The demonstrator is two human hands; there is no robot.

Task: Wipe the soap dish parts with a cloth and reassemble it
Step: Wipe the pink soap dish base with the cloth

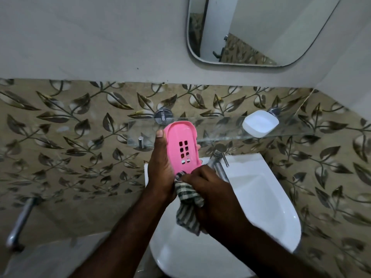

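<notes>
A pink soap dish insert (180, 137) with several rectangular drain holes is held upright over the basin by my left hand (160, 165), thumb on its left rim, fingers behind it. My right hand (212, 197) grips a green-and-white checked cloth (187, 205) and presses a bunched corner of it against the insert's lower end. The white soap dish base (260, 123) lies on the glass shelf (220, 127) to the right, apart from both hands.
A white washbasin (261, 207) with a chrome tap (217, 159) sits below the hands. A mirror (251, 31) hangs on the wall above. A chrome towel bar (20, 221) sticks out at lower left. Leaf-patterned tiles cover the wall.
</notes>
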